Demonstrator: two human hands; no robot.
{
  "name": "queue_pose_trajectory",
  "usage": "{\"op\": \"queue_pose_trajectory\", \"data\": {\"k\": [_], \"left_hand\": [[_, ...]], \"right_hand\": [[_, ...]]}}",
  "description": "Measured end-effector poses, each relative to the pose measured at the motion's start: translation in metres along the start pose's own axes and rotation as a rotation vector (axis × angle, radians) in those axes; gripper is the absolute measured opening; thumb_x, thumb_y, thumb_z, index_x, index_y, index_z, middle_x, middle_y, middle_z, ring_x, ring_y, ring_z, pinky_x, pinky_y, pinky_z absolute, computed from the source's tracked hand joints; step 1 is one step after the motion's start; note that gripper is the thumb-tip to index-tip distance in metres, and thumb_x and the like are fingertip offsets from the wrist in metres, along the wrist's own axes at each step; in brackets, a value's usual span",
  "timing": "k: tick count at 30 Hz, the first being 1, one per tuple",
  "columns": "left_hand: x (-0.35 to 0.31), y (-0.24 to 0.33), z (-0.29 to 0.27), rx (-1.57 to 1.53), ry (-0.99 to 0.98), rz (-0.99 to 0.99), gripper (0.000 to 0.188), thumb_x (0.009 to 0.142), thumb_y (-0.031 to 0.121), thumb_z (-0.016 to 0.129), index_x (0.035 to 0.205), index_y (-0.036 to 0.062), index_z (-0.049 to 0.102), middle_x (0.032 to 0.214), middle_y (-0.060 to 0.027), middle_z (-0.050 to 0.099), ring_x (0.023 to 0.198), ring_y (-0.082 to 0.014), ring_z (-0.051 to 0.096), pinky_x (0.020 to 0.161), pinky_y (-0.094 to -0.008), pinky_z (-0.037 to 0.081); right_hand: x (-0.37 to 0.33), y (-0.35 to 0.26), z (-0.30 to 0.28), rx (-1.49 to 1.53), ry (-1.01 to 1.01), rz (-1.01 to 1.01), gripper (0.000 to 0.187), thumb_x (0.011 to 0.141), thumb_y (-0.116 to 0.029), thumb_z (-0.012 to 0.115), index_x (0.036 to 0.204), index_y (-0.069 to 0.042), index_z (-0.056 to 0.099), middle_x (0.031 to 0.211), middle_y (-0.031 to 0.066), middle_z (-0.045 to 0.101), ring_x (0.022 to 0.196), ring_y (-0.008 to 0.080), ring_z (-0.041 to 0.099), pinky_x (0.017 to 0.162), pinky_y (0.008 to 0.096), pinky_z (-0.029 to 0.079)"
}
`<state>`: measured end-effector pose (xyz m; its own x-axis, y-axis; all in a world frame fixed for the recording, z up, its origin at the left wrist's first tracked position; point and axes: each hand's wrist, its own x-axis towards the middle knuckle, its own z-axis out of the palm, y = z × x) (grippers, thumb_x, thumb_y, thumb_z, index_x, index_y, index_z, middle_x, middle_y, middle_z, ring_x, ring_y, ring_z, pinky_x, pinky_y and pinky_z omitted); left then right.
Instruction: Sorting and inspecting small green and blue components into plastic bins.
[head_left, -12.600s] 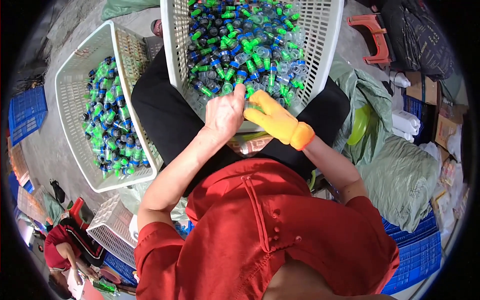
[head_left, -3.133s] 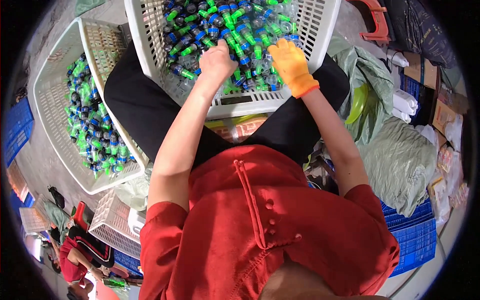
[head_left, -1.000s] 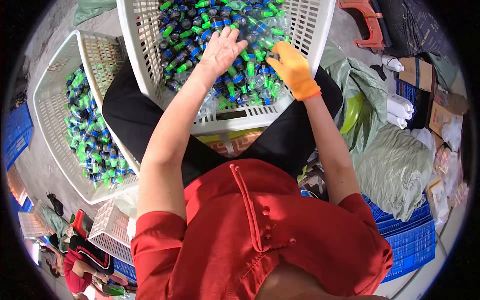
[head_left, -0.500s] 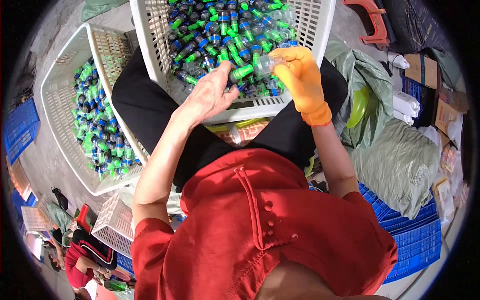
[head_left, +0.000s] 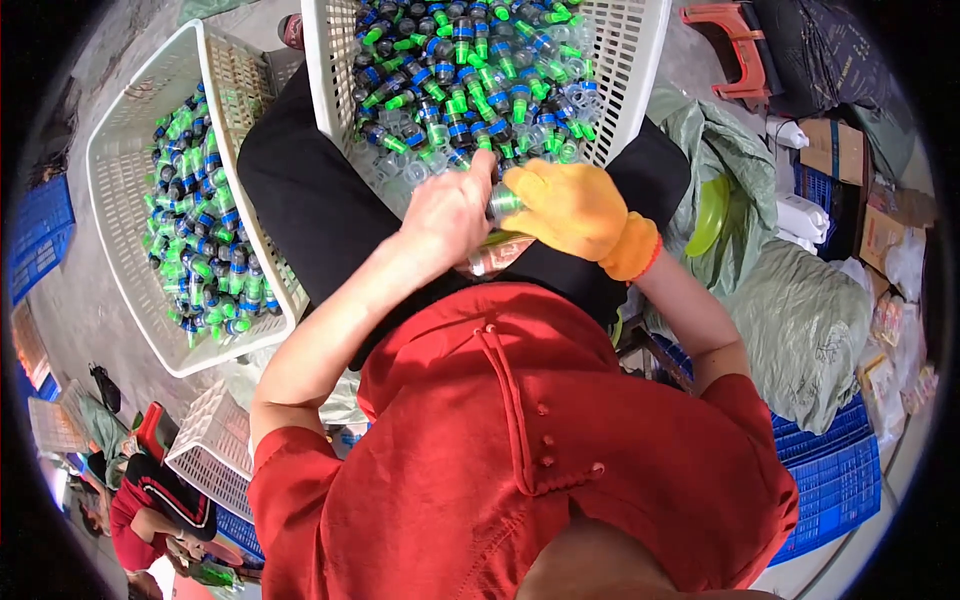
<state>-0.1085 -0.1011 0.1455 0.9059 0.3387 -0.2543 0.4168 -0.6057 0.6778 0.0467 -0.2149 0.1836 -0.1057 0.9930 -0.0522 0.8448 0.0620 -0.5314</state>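
Note:
My bare left hand [head_left: 447, 215] and my right hand [head_left: 572, 210], in an orange knit glove, meet in front of my lap. Between their fingers is a small bottle-shaped plastic piece [head_left: 503, 203] with a clear part and some green, mostly covered by the fingers. They are over the near rim of a white plastic crate [head_left: 322, 70] at my knees. Inside it lie many small bottle-shaped pieces [head_left: 470, 80], dark with blue bands and green tips. Loose clear plastic cups or caps [head_left: 400, 165] gather at its near side.
Left of my leg, a second white crate [head_left: 120, 215] holds more such green-tipped pieces. Grey-green sheeting [head_left: 800, 320], blue crates [head_left: 825, 490] and cardboard boxes [head_left: 838, 145] lie at right. Another person [head_left: 150, 515] sits at the lower left, near a white basket [head_left: 215, 445].
Both hands have come down toward my lap and closer together, the piece now between them. Earlier the right glove held a clear cup against the green tip.

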Motion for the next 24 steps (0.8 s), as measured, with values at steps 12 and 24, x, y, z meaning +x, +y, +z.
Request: {"op": "queue_pose_trajectory", "data": {"k": [12, 24], "left_hand": [[0.001, -0.019, 0.013, -0.303, -0.079, 0.13, 0.042, 0.077, 0.018, 0.064, 0.108, 0.0008, 0.041, 0.068, -0.0175, 0.064, 0.06, -0.0396, 0.063, 0.054, -0.0478, 0.048], [0.078, -0.056, 0.096, 0.248, 0.466, -0.098, 0.038, 0.072, 0.029, 0.073, 0.089, 0.0019, 0.054, 0.081, -0.0115, 0.055, 0.068, -0.0285, 0.055, 0.062, -0.0411, 0.049]], "right_hand": [[-0.001, -0.001, 0.026, -0.001, 0.267, -0.185, 0.031, 0.084, -0.014, 0.067, 0.111, -0.006, 0.055, 0.075, 0.0029, 0.054, 0.052, 0.0161, 0.046, 0.049, 0.0288, 0.037], [-0.008, 0.1, 0.063, 0.856, 0.079, 0.637, 0.032, 0.09, -0.015, 0.062, 0.119, -0.007, 0.05, 0.085, 0.0052, 0.055, 0.064, 0.01, 0.05, 0.051, 0.0235, 0.039]]}}
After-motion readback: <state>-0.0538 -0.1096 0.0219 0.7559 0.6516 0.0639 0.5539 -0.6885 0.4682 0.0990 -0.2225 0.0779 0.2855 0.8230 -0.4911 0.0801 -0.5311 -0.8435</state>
